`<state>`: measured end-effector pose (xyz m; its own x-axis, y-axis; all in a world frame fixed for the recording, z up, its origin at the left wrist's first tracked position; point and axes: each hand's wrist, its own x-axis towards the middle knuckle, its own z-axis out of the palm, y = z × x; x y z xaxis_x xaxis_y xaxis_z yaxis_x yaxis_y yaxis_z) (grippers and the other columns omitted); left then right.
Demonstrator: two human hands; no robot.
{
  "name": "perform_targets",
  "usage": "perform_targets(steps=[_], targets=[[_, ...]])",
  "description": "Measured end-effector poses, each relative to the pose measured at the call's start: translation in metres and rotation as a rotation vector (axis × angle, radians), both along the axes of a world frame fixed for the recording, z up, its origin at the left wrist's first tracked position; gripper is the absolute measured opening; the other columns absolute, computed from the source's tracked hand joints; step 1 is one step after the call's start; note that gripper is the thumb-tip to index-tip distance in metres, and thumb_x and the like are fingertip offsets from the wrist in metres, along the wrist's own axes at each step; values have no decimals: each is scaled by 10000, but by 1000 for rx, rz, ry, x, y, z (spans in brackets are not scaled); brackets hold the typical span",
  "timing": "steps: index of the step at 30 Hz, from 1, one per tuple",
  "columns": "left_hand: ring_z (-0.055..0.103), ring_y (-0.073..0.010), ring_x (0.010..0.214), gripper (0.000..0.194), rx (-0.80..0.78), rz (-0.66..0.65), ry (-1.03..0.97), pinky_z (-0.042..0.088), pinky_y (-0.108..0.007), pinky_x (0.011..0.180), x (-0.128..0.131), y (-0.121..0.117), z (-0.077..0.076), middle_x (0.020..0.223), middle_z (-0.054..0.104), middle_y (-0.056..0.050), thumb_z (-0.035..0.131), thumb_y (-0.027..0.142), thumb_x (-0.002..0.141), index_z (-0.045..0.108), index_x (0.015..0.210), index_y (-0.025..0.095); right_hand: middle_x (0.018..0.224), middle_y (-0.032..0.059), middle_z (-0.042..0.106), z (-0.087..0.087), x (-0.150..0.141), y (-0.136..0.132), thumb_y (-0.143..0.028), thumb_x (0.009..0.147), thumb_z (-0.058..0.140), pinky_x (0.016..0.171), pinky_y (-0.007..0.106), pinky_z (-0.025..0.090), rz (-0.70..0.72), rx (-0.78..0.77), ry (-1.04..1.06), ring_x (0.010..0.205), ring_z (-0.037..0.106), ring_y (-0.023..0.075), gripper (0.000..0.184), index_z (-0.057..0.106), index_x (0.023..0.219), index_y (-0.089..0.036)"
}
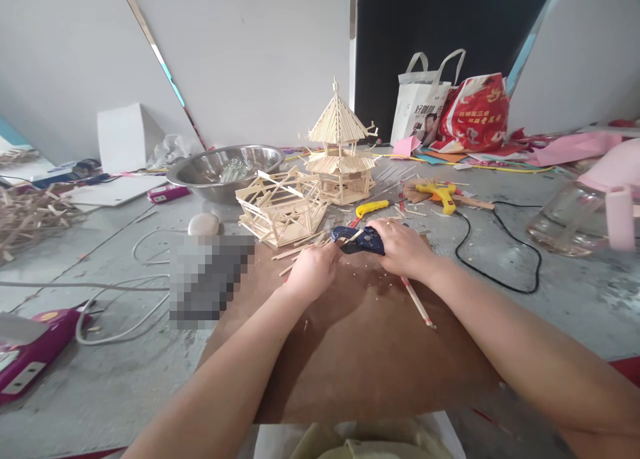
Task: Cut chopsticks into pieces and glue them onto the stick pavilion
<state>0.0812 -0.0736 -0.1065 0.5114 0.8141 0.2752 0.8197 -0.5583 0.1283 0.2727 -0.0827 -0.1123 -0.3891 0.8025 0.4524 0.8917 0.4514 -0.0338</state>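
Note:
Above the brown board [380, 365], my right hand [403, 247] is wrapped round a pair of dark blue hand shears [367, 240]. My left hand [315, 270] is closed at the jaw end, pinching a thin wooden stick [356, 236] that lies across the shears. My left fingertips are partly hidden. Several loose sticks [293, 252] lie by my left hand, and a red-marked stick [417, 303] rests on the board below my right wrist. Just beyond stand an open stick frame [280, 209] and a small stick pavilion [340, 145] with a pointed roof.
A yellow-handled cutter [373, 208] and a yellow glue gun [440, 195] with a black cord lie ahead. A steel bowl [193, 175] stands at the back left, a purple power strip [45, 352] at the left. A pink-lidded jug [565, 225] and bags [473, 115] are at the right.

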Motion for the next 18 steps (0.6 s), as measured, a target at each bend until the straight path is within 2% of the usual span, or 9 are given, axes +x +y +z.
perform_targets(steps=[5,9,12,15,18], targets=[[546,-148,544,238,24,-29,46,364,-218,501,0,0,0,577,584,-44,360,174,756,568,868,137,1005,125,531,0,2,3,-178,663,508,768,298,353,52,-44,0,916,476,222,435,402,1079,-103],[564,-156,614,294,128,-28,27,378,-226,540,-3,5,-4,678,608,-55,357,158,745,551,965,162,1017,119,519,1,-1,-1,-148,663,488,766,294,349,68,-84,26,918,470,212,441,386,1090,-107],[567,-146,635,271,173,-10,-2,373,-219,558,-6,8,-4,720,617,-55,343,179,761,569,910,176,1027,117,513,4,-4,-5,-132,657,478,786,291,338,81,-89,59,927,464,205,445,384,1092,-107],[550,-126,589,245,140,-4,-60,356,-206,538,-6,7,-2,669,611,-44,348,201,768,575,855,170,1048,130,502,6,-6,-7,-136,641,478,801,306,323,29,-34,63,956,445,224,469,383,1098,-95],[513,-106,512,217,16,-21,-157,328,-192,488,-4,4,0,580,588,-23,370,228,762,576,776,161,988,123,528,5,-7,-7,-115,614,461,766,307,330,-24,-27,23,904,466,231,473,400,1082,-87]])
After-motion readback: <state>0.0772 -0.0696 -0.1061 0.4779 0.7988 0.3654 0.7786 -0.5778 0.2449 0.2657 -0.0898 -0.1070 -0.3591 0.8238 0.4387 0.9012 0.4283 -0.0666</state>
